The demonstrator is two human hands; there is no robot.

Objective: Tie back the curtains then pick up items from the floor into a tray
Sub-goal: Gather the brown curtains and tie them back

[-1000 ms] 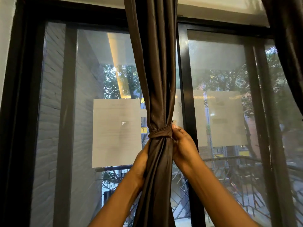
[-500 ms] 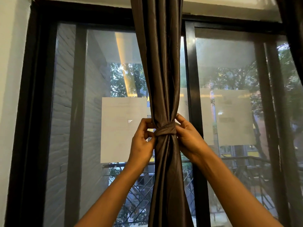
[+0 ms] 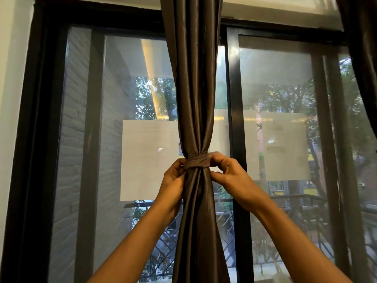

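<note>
A dark brown curtain (image 3: 193, 88) hangs gathered in front of the window's middle. A band of the same brown cloth, the tie-back (image 3: 197, 160), is wrapped round it at chest height. My left hand (image 3: 173, 178) pinches the band's left side with curled fingers. My right hand (image 3: 230, 172) pinches its right side, fingers curled against the cloth. Both forearms reach up from the bottom of the head view. No floor, tray or loose items are in view.
A second dark curtain (image 3: 363, 48) hangs at the upper right edge. Behind the curtains stands a black-framed sliding window (image 3: 234, 99) with paper sheets (image 3: 149, 160) on the glass. A white wall (image 3: 12, 99) borders the left.
My left hand has come up from the cloth below the band to its left side. Both hands now pinch the tie-back at its sides, and the view has shifted a little.
</note>
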